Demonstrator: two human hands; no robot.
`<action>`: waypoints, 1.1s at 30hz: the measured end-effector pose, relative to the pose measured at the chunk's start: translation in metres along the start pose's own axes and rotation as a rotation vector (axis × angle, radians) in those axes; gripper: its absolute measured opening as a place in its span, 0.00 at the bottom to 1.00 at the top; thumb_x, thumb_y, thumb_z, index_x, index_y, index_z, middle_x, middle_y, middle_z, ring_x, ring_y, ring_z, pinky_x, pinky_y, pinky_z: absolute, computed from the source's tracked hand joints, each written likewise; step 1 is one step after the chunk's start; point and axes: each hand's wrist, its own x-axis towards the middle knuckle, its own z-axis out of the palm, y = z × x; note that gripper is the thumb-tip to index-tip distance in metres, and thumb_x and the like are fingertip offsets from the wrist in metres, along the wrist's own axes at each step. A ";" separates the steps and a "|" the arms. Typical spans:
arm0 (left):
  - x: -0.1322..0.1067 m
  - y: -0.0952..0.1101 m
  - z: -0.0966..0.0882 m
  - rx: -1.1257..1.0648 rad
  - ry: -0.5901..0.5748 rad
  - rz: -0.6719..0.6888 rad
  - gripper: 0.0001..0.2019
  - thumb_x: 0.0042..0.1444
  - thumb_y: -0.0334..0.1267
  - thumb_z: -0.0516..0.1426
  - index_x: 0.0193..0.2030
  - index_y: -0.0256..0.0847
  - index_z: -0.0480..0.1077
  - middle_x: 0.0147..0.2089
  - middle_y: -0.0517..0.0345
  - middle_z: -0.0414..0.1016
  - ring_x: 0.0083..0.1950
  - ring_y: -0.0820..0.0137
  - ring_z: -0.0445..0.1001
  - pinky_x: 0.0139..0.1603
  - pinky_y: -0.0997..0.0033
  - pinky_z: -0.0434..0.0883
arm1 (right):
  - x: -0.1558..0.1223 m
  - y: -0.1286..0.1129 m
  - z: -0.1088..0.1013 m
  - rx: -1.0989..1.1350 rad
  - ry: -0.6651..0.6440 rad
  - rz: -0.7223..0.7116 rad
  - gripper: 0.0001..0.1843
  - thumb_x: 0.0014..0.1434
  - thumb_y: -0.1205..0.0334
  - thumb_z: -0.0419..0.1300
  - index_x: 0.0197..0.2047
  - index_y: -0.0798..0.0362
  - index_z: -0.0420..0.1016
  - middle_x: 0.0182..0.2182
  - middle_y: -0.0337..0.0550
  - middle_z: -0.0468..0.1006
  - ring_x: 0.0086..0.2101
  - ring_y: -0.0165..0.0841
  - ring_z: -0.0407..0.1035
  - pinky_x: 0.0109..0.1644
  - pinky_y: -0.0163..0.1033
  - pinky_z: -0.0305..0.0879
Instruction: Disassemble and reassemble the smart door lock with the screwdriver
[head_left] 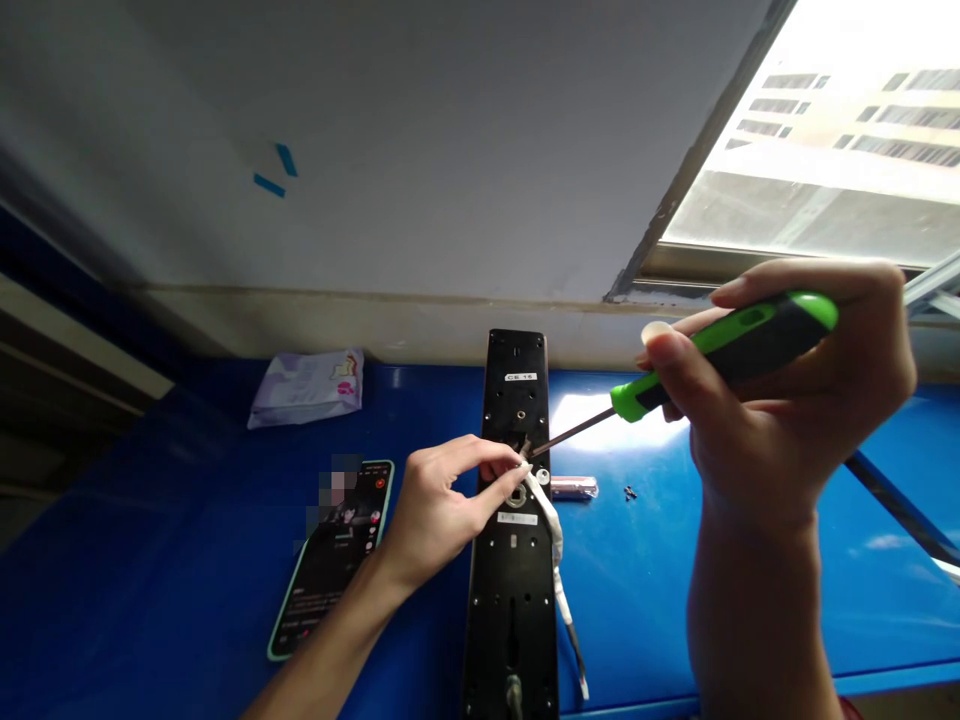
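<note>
A long black lock panel (513,580) lies on the blue table (187,560), running away from me. My left hand (442,505) is closed in a pinch at the panel's middle, fingertips on something small next to the white-wrapped cable (553,530). My right hand (787,390) is wrapped round the green and black handle of a screwdriver (720,355). Its metal tip points down-left and meets the panel right at my left fingertips.
A phone (330,560) with a lit screen lies left of the panel. A packet of wipes (307,388) sits by the wall. A small silvery cylinder (574,487) and tiny dark screws (630,491) lie right of the panel. A window is at upper right.
</note>
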 end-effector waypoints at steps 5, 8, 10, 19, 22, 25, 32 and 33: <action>-0.002 -0.004 0.001 0.049 0.010 0.054 0.03 0.62 0.31 0.66 0.36 0.41 0.80 0.33 0.60 0.83 0.33 0.71 0.81 0.37 0.73 0.76 | 0.000 0.005 0.003 0.002 -0.017 -0.011 0.16 0.56 0.58 0.77 0.42 0.46 0.76 0.32 0.38 0.75 0.27 0.36 0.79 0.22 0.41 0.78; -0.005 -0.006 0.002 0.079 0.028 0.154 0.04 0.64 0.29 0.65 0.42 0.41 0.81 0.40 0.57 0.87 0.39 0.69 0.84 0.44 0.71 0.79 | 0.000 0.009 0.003 -0.002 -0.047 -0.019 0.15 0.57 0.57 0.76 0.42 0.46 0.75 0.30 0.37 0.75 0.25 0.35 0.79 0.20 0.40 0.76; -0.007 -0.007 0.003 0.075 0.033 0.176 0.06 0.64 0.28 0.64 0.44 0.41 0.82 0.42 0.56 0.87 0.41 0.69 0.85 0.46 0.71 0.79 | 0.000 0.010 0.003 0.006 -0.066 -0.019 0.14 0.58 0.59 0.75 0.43 0.46 0.75 0.29 0.35 0.75 0.24 0.33 0.78 0.20 0.37 0.74; -0.011 -0.006 0.007 0.054 0.012 0.047 0.03 0.61 0.29 0.67 0.39 0.40 0.79 0.33 0.62 0.81 0.32 0.73 0.79 0.37 0.74 0.75 | -0.007 0.004 0.006 0.098 -0.130 0.035 0.15 0.58 0.66 0.73 0.45 0.46 0.74 0.35 0.35 0.75 0.29 0.30 0.78 0.25 0.36 0.75; -0.011 -0.004 0.008 0.058 0.005 0.022 0.04 0.61 0.29 0.67 0.38 0.40 0.79 0.32 0.63 0.80 0.32 0.73 0.78 0.36 0.75 0.74 | -0.007 0.005 0.008 0.046 -0.140 -0.003 0.13 0.60 0.61 0.73 0.44 0.46 0.74 0.34 0.35 0.76 0.29 0.31 0.78 0.26 0.37 0.75; -0.009 -0.002 0.009 0.060 0.001 -0.001 0.04 0.61 0.29 0.67 0.37 0.40 0.79 0.31 0.63 0.80 0.31 0.73 0.78 0.36 0.74 0.74 | -0.007 0.009 0.008 0.017 -0.164 -0.039 0.13 0.60 0.60 0.73 0.44 0.45 0.74 0.35 0.35 0.77 0.30 0.31 0.78 0.27 0.37 0.75; -0.004 0.004 0.010 0.084 -0.009 -0.061 0.04 0.58 0.28 0.68 0.36 0.40 0.80 0.31 0.64 0.82 0.29 0.74 0.78 0.34 0.76 0.73 | -0.007 0.009 0.007 0.119 -0.226 -0.044 0.18 0.57 0.67 0.75 0.47 0.46 0.76 0.33 0.34 0.77 0.30 0.32 0.78 0.26 0.36 0.75; -0.003 0.005 0.010 0.096 -0.014 -0.068 0.05 0.58 0.27 0.68 0.35 0.40 0.80 0.30 0.64 0.82 0.29 0.74 0.77 0.33 0.77 0.73 | -0.007 0.008 0.007 0.158 -0.259 -0.039 0.20 0.56 0.68 0.76 0.49 0.45 0.77 0.32 0.34 0.77 0.30 0.32 0.78 0.26 0.36 0.76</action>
